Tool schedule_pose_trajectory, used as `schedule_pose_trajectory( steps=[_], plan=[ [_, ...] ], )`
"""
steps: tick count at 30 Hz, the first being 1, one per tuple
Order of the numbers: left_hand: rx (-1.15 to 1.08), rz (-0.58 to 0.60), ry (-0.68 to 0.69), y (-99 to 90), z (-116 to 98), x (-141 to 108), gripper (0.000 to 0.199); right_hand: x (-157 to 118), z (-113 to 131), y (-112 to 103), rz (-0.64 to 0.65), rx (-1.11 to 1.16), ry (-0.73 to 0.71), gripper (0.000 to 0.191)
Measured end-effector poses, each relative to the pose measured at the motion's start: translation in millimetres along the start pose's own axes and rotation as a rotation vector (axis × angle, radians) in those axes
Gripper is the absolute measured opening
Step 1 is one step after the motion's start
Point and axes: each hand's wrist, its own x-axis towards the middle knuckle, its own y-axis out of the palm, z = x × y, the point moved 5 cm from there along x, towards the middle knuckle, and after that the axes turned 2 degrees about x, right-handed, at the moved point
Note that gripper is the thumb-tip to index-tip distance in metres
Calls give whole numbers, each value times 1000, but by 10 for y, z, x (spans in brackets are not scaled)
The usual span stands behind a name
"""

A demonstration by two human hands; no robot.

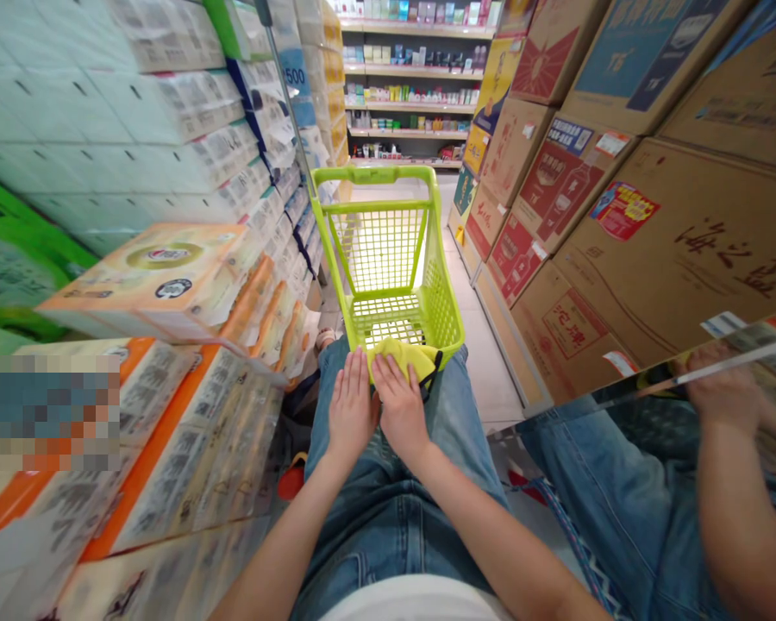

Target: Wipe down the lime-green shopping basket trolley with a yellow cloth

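Observation:
A lime-green plastic shopping basket on a wheeled trolley (388, 259) stands in front of me, its near rim against my jeans. A folded yellow cloth (402, 359) lies over that near rim. My right hand (401, 405) rests flat on the cloth with the fingers spread. My left hand (353, 410) lies beside it, its fingertips at the cloth's edge. Neither hand grips anything that I can see. A dark strap shows at the cloth's right side.
Stacked tissue packs (187, 276) wall the left of the aisle, and printed cardboard cartons (621, 241) wall the right. A mirror (653, 448) at lower right reflects an arm and jeans. Goods shelves (407, 86) stand at the far end beyond a tiled floor (485, 362).

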Motion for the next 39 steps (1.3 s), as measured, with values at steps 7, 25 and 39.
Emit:
schedule_pose_trajectory(
  steps=[7,25,39],
  plan=[
    [-5,-4,18,-15,26,-24,74,-68,-345,-219,46,-25,-86,75],
    [-6,31,107,-44,73,74,72,-131,-981,-537,-200,-30,138,81],
    [29,11,102,5,64,34,67,33,-192,-121,106,-8,-119,77]
  ],
)
